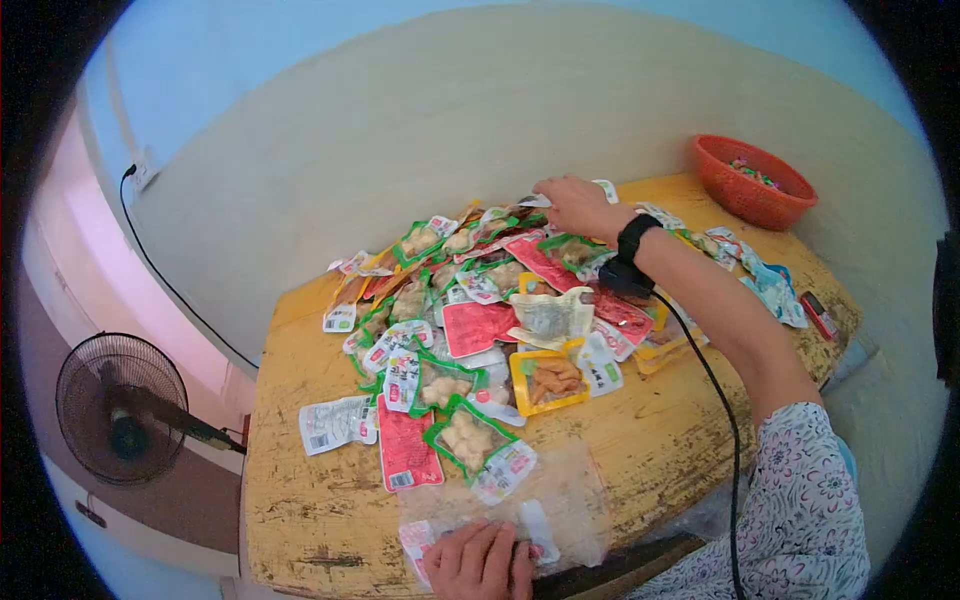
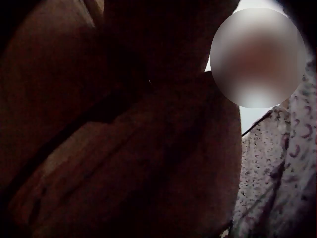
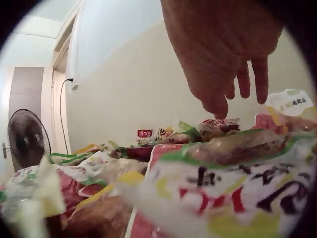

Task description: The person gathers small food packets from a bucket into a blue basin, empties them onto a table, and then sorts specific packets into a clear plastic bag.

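A heap of small sealed food packets (image 1: 480, 325) covers the middle of the yellow wooden table. My right hand (image 1: 582, 207) is over the back of the heap; in the right wrist view the hand (image 3: 228, 54) hangs above the packets with fingers pointing down and apart, gripping nothing visible. At the front edge, my left hand (image 1: 478, 562) rests on a clear plastic bag (image 1: 575, 500) with packets in or under it. Just beyond that hand lies a green-edged packet (image 1: 468, 440). The left wrist view is mostly dark.
A red basket (image 1: 750, 185) with small colourful items stands at the back right. Blue-white packets (image 1: 775, 290) and a small red-black object (image 1: 820, 315) lie along the right side. A black cable (image 1: 735, 460) hangs from the right wrist. A fan (image 1: 125, 410) stands left of the table.
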Action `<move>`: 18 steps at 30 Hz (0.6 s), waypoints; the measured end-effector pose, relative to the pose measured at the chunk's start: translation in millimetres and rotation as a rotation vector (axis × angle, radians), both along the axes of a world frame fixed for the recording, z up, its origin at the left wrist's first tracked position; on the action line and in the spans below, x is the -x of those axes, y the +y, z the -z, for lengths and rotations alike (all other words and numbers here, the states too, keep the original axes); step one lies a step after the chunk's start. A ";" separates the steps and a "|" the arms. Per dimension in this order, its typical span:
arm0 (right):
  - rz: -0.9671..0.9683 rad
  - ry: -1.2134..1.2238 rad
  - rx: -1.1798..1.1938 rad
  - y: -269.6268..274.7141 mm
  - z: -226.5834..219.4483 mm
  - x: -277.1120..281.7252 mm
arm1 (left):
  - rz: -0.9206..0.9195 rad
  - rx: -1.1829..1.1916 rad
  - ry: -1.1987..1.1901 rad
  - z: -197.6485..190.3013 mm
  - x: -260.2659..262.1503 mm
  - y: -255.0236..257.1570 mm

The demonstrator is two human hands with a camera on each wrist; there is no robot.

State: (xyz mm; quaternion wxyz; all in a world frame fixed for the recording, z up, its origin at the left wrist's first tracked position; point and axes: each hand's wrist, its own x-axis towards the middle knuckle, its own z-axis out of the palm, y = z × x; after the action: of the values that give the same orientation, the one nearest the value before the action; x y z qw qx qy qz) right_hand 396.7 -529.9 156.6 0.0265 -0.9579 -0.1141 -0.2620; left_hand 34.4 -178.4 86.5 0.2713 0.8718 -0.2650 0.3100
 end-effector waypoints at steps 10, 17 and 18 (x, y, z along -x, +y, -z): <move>0.110 0.205 0.111 5.8 19.0 -52.4 | 0.014 0.013 0.089 -13.2 -2.6 0.3; 0.090 0.159 0.115 8.6 3.4 -5.1 | -0.016 -0.024 0.034 -13.5 3.4 -0.5; 0.027 0.158 0.113 5.4 0.5 11.7 | -0.012 -0.028 0.060 -10.0 5.7 1.6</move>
State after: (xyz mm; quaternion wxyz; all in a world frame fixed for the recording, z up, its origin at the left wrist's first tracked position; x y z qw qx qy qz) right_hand 385.0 -524.5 156.0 -0.0220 -0.9771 -0.1133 -0.1790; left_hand 28.7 -176.8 96.4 0.2650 0.8861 -0.2559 0.2815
